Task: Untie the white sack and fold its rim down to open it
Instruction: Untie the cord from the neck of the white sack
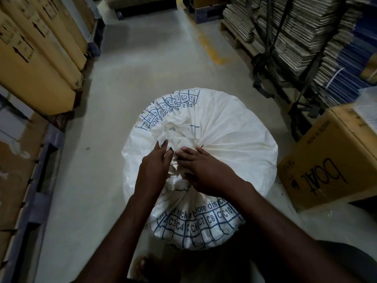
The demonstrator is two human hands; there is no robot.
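A full white sack [234,139] with blue printed grid and lettering stands on the floor in front of me. Its mouth is gathered into a bunched knot [179,146] at the top centre, and the cloth is pleated all around it. My left hand [155,166] comes in from the lower left and pinches the gathered cloth at the knot's left side. My right hand [204,168] lies over the knot from the right, its fingers curled onto the bunched cloth. The tie itself is hidden under my fingers.
Tall brown cartons [40,58] line the left side on a dark pallet [30,211]. A brown box marked "boAt" [330,158] sits close to the sack's right. Stacked flat cardboard [295,33] stands at the back right. A grey aisle floor [153,58] runs ahead.
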